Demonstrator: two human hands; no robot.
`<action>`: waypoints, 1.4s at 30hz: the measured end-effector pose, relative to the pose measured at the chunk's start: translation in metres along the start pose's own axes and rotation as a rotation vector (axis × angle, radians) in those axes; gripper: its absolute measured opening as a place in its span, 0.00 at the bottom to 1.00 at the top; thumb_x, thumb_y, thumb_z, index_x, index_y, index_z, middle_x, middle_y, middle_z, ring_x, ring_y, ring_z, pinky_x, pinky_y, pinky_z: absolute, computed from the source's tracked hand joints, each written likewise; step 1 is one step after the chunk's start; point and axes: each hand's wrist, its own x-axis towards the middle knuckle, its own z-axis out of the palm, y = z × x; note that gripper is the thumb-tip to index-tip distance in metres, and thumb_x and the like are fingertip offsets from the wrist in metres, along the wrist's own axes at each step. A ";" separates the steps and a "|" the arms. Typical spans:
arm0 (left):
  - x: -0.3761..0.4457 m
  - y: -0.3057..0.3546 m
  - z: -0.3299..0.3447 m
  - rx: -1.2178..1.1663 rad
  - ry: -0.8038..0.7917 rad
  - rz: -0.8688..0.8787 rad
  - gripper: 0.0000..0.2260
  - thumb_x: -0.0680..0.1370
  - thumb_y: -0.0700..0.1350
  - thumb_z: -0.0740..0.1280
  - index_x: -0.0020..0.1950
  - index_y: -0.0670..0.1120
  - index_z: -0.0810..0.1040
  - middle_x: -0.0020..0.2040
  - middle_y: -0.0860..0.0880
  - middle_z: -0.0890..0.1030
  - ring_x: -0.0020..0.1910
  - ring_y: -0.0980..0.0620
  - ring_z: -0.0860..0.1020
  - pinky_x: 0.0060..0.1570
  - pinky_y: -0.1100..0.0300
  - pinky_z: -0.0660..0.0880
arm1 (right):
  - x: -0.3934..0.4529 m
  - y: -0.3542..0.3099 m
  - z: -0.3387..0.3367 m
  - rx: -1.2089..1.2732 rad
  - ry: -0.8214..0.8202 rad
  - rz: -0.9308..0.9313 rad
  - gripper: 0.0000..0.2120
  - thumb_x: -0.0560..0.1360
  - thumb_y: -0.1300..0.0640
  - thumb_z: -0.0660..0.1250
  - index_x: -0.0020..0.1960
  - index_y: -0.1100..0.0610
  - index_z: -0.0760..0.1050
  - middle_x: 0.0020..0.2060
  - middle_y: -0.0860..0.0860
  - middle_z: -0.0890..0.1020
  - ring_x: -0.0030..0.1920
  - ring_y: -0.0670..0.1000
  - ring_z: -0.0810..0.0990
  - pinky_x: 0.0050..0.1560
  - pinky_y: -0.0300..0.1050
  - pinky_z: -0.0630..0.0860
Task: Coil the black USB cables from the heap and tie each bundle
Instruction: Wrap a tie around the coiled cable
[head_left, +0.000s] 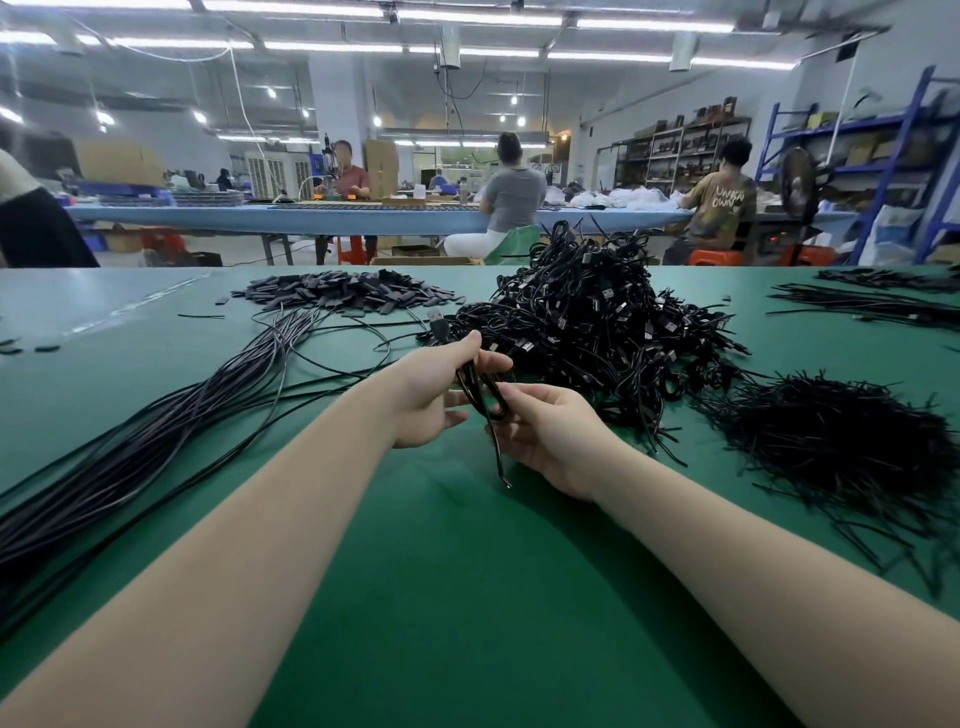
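Green table (467, 597), left hand (436, 395) and right hand (550, 436) pinching coiled cable (480, 387)

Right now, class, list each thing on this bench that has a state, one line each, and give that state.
Left hand: grips the coiled cable.
Right hand: pinches the coil's lower end.
Coiled cable: looped, not yet tied, tail hanging.
USB plug: sticking up past the left hand.
Coiled bundles heap: piled, tangled.
Ties pile: loose.
Straight cables: uncoiled, lying flat.

Glossy black cable (480, 387) (plastic jacket), matt green tabletop (467, 597)
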 end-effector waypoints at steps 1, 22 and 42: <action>0.001 -0.001 0.002 -0.096 -0.020 0.019 0.19 0.83 0.54 0.57 0.41 0.47 0.81 0.46 0.51 0.83 0.45 0.51 0.76 0.50 0.56 0.72 | 0.000 0.000 0.001 -0.042 -0.005 -0.003 0.06 0.80 0.57 0.63 0.50 0.59 0.76 0.31 0.49 0.81 0.29 0.48 0.79 0.30 0.39 0.77; -0.003 -0.010 0.042 -0.065 0.042 0.123 0.14 0.82 0.53 0.61 0.47 0.48 0.82 0.45 0.51 0.79 0.44 0.52 0.75 0.51 0.58 0.75 | 0.006 0.001 -0.005 -1.285 0.134 -0.336 0.11 0.83 0.55 0.49 0.53 0.58 0.67 0.46 0.57 0.76 0.52 0.62 0.77 0.44 0.47 0.68; -0.006 -0.039 0.020 1.973 0.429 1.140 0.09 0.77 0.50 0.62 0.44 0.48 0.80 0.36 0.52 0.79 0.34 0.52 0.79 0.38 0.59 0.73 | -0.008 -0.047 -0.038 -1.618 -0.290 -0.224 0.17 0.83 0.50 0.49 0.40 0.55 0.63 0.36 0.51 0.71 0.36 0.51 0.70 0.38 0.48 0.63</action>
